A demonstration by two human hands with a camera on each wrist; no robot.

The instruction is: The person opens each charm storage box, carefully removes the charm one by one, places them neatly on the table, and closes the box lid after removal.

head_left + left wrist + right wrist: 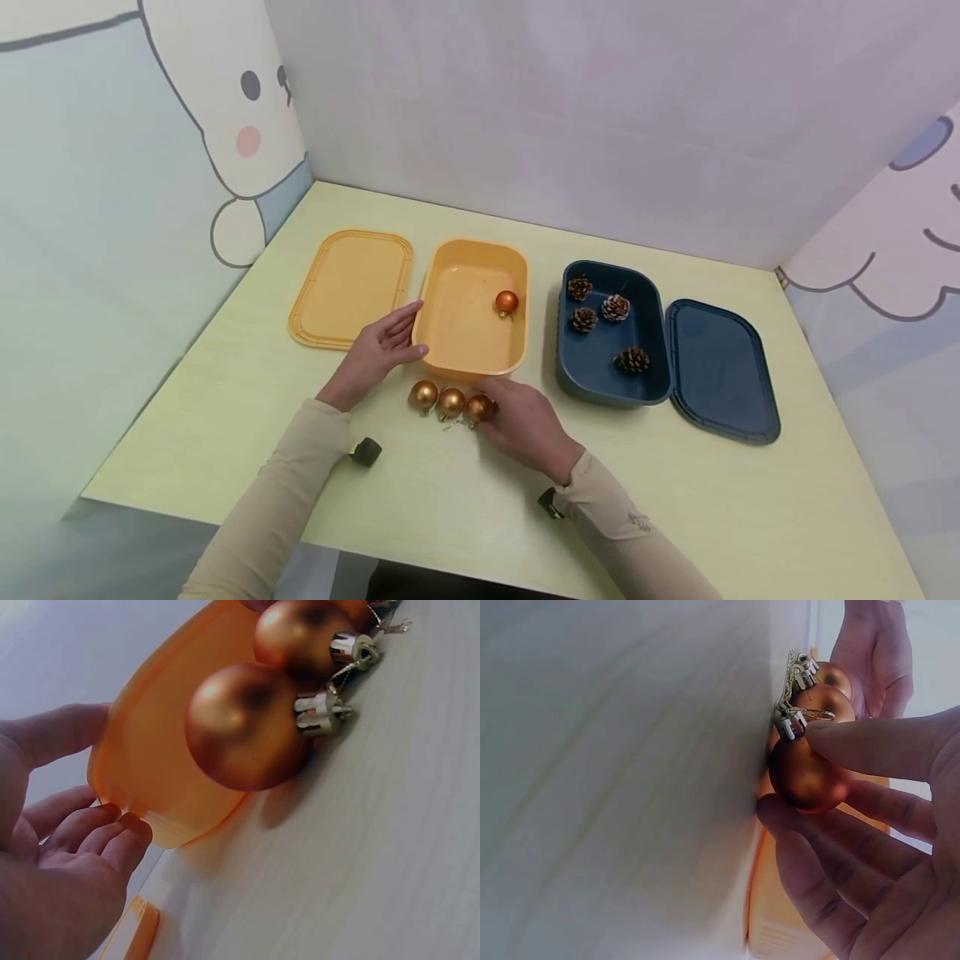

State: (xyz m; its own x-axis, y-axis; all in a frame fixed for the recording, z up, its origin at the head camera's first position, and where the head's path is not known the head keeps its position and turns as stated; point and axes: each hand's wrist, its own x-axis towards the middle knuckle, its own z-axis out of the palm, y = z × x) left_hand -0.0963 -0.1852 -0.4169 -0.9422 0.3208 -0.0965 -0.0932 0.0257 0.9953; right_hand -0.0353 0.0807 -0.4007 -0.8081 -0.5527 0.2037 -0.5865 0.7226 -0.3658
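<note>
My right hand (525,422) pinches the rightmost gold Christmas ball (810,776) between thumb and fingers, low over the table. Two more gold balls (423,395) sit in a row beside it, with silver caps and thin hanging loops. Behind this row stands a yellow plastic box (468,369). The left hand (380,346) holds the box at its front left corner, thumb at the rim and fingertips against the outer wall, as the left wrist view shows. Inside the box, toward the right, lies one orange-gold ball (507,302).
To the right stands a dark blue box (600,390) with several pine cones (617,307) inside. Its blue lid (723,371) lies close against its right side. A yellow lid (352,287) lies left of the yellow box. Behind the table (225,400) rises a wall.
</note>
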